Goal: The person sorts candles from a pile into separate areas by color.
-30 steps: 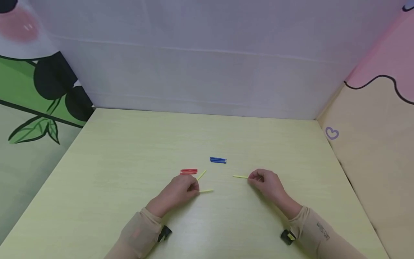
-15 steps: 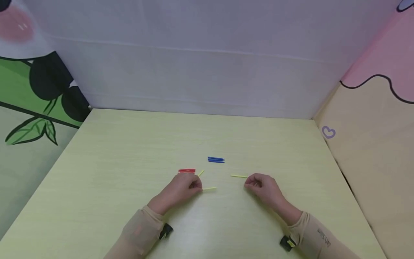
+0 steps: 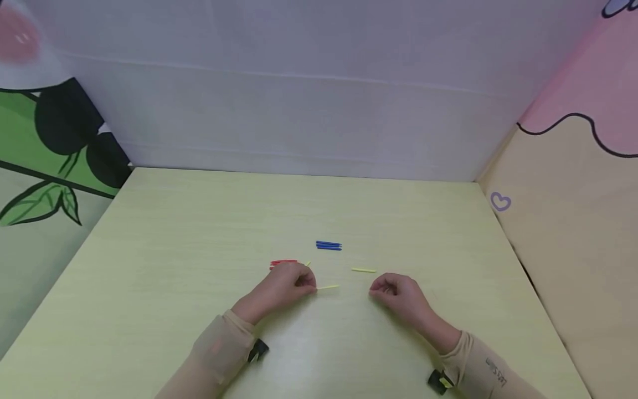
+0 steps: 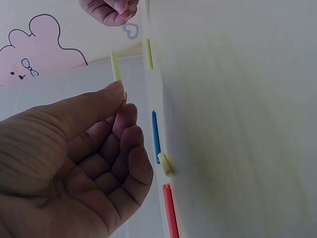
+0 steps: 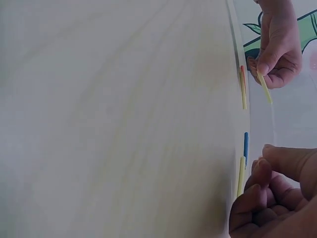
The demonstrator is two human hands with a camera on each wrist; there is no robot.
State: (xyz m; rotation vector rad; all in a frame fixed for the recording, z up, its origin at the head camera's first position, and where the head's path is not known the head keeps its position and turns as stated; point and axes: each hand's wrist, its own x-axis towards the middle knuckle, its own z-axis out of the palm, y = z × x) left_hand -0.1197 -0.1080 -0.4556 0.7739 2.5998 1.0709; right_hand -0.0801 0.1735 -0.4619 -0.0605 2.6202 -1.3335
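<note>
My left hand (image 3: 286,285) pinches a thin yellow stick (image 3: 328,287) between thumb and index finger. The left wrist view shows this yellow stick (image 4: 116,65) held up off the table. Beneath the left hand, partly hidden by it, lie red sticks (image 3: 283,261) side by side and the tip of another yellow stick (image 3: 308,264). My right hand (image 3: 401,299) hovers with loosely curled fingers, thumb tip close to the index finger, and nothing shows in its grasp. Just beyond its fingertips, apart from them, a yellow stick (image 3: 364,270) lies on the table.
Blue sticks (image 3: 329,245) lie together in a small row past the hands, near the middle of the pale table (image 3: 209,216). A plain cloth wall (image 3: 299,122) rises at the table's far edge. Printed panels stand at the left and right sides.
My right hand has let go of its yellow stick and drawn back toward me, leaving the stick on the table. The left hand has shifted slightly right with its yellow stick.
</note>
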